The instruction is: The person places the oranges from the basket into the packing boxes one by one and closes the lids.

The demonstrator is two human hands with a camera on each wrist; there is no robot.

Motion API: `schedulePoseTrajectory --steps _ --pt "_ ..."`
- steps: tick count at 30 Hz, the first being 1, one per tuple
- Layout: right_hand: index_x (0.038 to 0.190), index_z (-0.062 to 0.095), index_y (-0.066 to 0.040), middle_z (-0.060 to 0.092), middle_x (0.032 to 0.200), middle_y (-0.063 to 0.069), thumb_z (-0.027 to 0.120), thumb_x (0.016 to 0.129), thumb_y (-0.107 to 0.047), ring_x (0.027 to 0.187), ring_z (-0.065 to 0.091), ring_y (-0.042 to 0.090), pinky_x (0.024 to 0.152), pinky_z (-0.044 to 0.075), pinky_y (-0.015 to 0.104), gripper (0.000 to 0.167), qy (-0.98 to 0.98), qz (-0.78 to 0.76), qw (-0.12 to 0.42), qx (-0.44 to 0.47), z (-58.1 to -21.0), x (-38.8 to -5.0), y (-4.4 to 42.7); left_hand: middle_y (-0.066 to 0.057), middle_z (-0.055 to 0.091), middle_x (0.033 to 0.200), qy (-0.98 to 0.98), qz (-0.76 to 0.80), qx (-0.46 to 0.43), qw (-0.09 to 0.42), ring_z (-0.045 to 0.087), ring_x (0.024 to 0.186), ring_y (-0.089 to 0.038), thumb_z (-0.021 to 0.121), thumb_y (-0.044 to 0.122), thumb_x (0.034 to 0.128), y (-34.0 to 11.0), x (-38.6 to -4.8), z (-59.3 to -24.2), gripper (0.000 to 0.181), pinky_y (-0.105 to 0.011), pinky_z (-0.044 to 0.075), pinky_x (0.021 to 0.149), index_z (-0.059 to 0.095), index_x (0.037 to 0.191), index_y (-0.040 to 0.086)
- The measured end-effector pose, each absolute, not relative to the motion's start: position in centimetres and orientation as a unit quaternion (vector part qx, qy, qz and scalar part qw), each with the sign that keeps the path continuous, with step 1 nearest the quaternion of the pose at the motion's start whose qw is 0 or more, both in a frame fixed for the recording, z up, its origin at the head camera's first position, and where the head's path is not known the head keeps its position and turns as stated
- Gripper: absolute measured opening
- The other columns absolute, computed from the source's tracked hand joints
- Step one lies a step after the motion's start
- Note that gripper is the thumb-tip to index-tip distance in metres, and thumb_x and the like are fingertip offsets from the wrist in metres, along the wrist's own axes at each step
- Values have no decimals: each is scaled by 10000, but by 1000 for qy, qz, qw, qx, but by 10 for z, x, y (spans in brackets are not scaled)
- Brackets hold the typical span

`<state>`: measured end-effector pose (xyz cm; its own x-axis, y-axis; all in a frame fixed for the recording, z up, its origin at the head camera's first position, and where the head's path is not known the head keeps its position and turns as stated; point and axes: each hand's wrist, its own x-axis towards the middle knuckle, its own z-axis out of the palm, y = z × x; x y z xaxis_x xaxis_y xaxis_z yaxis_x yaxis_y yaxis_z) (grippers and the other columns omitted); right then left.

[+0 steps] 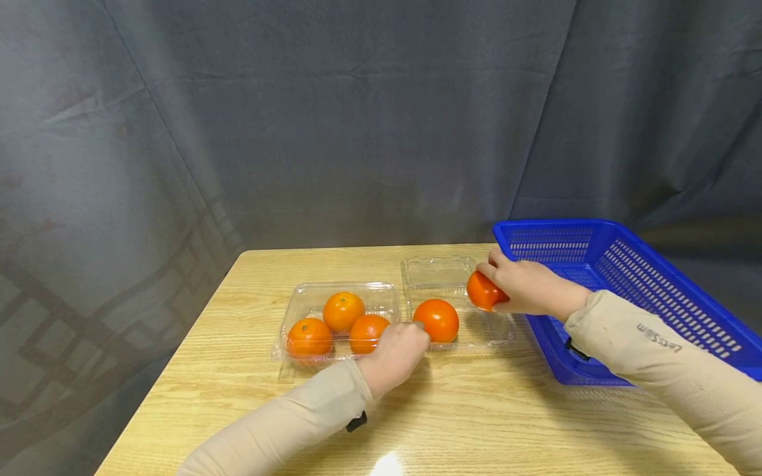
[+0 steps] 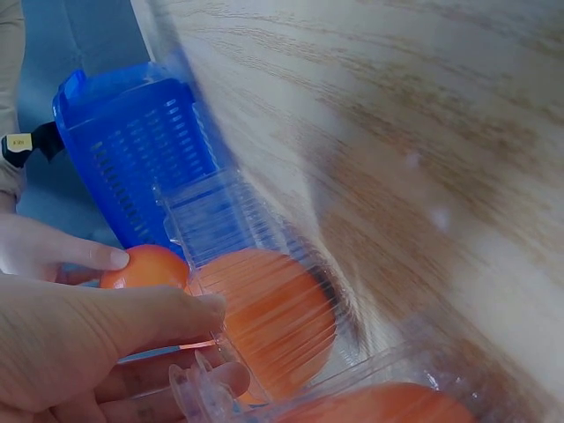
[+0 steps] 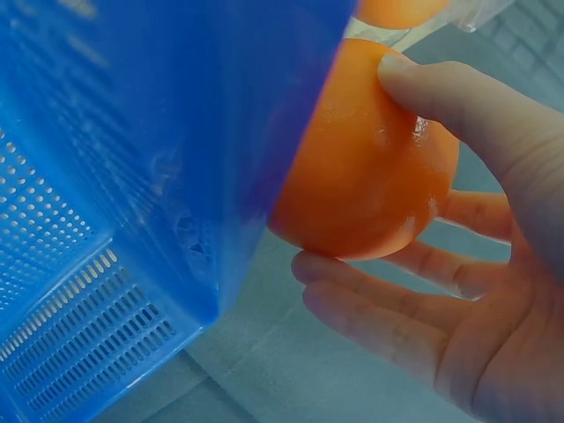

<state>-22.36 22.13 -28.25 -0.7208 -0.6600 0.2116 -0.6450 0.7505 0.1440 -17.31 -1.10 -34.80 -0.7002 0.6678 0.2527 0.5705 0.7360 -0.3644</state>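
Note:
My right hand (image 1: 530, 285) grips a red-orange tomato (image 3: 370, 159) between thumb and fingers, over the right part of a clear plastic container (image 1: 503, 330). Another tomato (image 1: 436, 320) sits in that container's left part. At the container's near left corner, my left hand (image 1: 397, 354) pinches the plastic edge between thumb (image 2: 167, 317) and fingers. To the left stands a second clear container (image 1: 381, 291) with three oranges (image 1: 344, 312) in it; my left hand partly covers its near right corner.
A blue perforated basket (image 1: 571, 370) stands at the table's right side, close beside my right hand and under that forearm. The wooden table (image 1: 250, 291) ends in front of a dark grey curtain (image 1: 357, 132).

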Motion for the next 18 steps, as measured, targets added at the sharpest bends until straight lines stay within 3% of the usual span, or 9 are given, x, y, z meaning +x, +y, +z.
schedulePoseTrajectory --steps 18 --pt "1029 589 -35 499 880 95 861 585 -205 536 530 197 516 509 358 547 -929 -46 115 349 -281 -221 215 76 656 711 -911 133 -343 185 614 615 -25 722 66 694 -12 -174 -349 165 -163 486 516 703 715 229"
